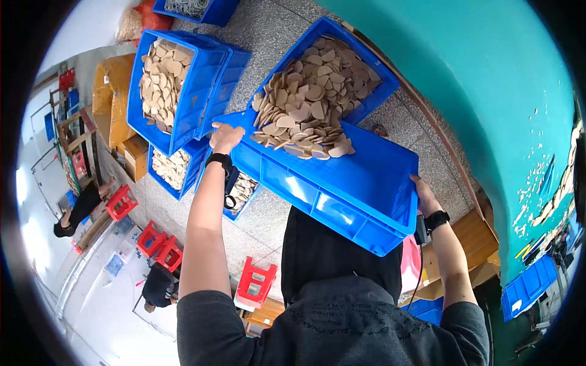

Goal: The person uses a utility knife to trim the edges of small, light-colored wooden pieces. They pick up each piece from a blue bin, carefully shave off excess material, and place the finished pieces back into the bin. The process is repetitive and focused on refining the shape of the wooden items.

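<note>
Both my hands hold a blue plastic crate (378, 165) by its two ends. My left hand (226, 138) is closed over the rim of its left end, and my right hand (425, 192) grips its right end. The crate is tilted away from me. Flat tan half-round pieces (293, 125) are heaped at its far left side, while its right part shows bare blue floor. Beyond it, a second blue crate (390, 85) holds more of the same pieces, and the two heaps run together at the near rim.
Stacked blue crates (210, 73) with tan pieces stand at the left. Lower crates (165, 171) hold paler pieces. A green wall (452, 61) rises at the right. Red stools (255, 282) and cardboard boxes (116, 91) stand about. Two other people (160, 285) are farther off at left.
</note>
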A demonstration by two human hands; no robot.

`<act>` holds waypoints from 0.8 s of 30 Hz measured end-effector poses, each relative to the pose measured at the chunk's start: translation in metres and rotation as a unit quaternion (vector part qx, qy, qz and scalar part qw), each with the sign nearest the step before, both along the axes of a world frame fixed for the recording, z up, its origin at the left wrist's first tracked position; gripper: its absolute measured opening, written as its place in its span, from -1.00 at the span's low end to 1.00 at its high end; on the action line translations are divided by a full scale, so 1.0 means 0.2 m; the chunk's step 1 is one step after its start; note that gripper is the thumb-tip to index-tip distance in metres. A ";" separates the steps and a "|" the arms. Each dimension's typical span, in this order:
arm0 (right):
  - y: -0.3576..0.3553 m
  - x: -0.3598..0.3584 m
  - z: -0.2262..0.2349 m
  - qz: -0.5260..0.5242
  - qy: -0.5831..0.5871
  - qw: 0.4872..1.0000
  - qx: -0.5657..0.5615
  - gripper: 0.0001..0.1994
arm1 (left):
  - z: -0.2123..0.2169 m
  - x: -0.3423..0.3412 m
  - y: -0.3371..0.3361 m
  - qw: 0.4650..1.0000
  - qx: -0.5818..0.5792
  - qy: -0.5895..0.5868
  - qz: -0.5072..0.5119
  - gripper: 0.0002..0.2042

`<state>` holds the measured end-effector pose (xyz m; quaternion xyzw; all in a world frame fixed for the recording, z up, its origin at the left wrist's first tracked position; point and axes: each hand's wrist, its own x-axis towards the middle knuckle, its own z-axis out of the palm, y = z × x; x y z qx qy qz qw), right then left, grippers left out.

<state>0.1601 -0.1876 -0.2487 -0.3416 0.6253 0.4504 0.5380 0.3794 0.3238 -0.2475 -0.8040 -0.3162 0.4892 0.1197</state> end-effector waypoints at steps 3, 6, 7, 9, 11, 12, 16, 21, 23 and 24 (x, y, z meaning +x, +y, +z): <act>-0.06 -0.08 0.01 -0.008 -0.003 1.000 0.016 -0.54 | 0.04 0.04 -0.09 1.000 0.008 0.020 -0.006 0.05; -0.09 -0.04 0.06 0.003 -0.005 1.000 0.024 -0.54 | 0.13 0.08 -0.19 0.999 0.007 0.034 0.014 0.04; -0.10 -0.03 0.07 0.003 -0.003 1.000 0.024 -0.53 | 0.14 0.08 -0.21 0.999 0.007 0.037 0.011 0.04; -0.13 -0.07 0.04 -0.004 -0.003 0.999 0.040 -0.54 | 0.14 0.08 -0.22 0.999 0.009 0.045 0.003 0.05; -0.18 -0.14 0.00 -0.016 -0.003 0.998 0.067 -0.54 | 0.17 0.11 -0.26 0.999 0.001 0.044 -0.005 0.05; -0.20 -0.17 -0.02 -0.023 0.003 0.997 0.067 -0.54 | 0.19 0.14 -0.29 0.999 -0.002 0.043 -0.009 0.06; -0.24 -0.11 0.05 -0.042 -0.016 0.997 0.065 -0.53 | 0.24 0.23 -0.41 0.999 0.010 0.029 -0.023 0.05; -0.30 -0.08 0.10 -0.038 -0.042 0.997 0.054 -0.50 | 0.22 0.27 -0.48 0.999 -0.017 0.010 -0.039 0.03; -0.28 -0.04 0.15 -0.015 -0.032 0.999 0.026 -0.50 | 0.23 0.18 -0.46 0.999 -0.008 0.016 -0.042 0.03; -0.28 -0.07 0.13 -0.021 -0.028 0.999 0.024 -0.51 | 0.25 0.17 -0.45 0.999 -0.010 0.025 -0.018 0.04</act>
